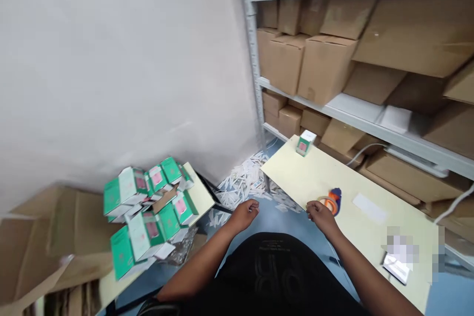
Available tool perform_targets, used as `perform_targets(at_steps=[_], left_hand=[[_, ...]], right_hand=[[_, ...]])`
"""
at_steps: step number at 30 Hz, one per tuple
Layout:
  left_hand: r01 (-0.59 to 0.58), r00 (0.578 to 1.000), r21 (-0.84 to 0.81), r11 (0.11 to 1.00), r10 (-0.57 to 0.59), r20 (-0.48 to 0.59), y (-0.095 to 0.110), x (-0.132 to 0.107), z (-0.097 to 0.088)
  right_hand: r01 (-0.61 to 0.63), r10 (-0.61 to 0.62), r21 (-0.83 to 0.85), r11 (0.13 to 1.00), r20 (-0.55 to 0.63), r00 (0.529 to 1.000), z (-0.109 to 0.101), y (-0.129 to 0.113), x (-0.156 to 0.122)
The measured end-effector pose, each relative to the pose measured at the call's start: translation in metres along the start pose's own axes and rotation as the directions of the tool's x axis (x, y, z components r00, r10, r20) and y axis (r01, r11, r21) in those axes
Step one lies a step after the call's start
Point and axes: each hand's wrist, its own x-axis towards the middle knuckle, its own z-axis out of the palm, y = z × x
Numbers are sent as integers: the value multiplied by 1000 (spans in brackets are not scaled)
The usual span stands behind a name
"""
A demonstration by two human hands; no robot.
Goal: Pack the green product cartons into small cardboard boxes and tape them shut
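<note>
My left hand (244, 216) is held in the air over the floor between the two tables, fingers curled in, with nothing seen in it. Also curled closed, my right hand (320, 214) hovers by the edge of the right-hand table (299, 177); nothing shows in its grip. Just beyond it lies an orange and purple tape dispenser (336, 197) with a tape roll, partly covered by the hand; whether they touch I cannot tell. A small green and white box (305, 142) stands at that table's far corner.
Several green and white boxes (170, 220) are heaped on the left table (202, 192). A large open carton (29, 237) stands at far left. Paper scraps (244, 177) litter the floor. Shelves (292, 94) of cartons rise behind the right table, which bears a white strip (370, 207).
</note>
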Motion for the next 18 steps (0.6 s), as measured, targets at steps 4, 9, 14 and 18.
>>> perform_targets(at_steps=[4,9,14,18], left_hand=[[8,995,-51,999,-13,-95,-28,-49,-30],[17,979,-100,995,-37,-198,-71,-124,-81],[38,942,-147,988,-85,-326,-117,-210,-142],[43,889,-212,976,-134,-437,-150,-271,-181]], right_hand=[[59,-65,62,996,108,992,50,-30,-8],[105,-116,76,992,147,982,125,-77,-35],[168,-193,135,976,198,961,211,-141,-72],[243,-280,162,956,268,922,281,-197,-107]])
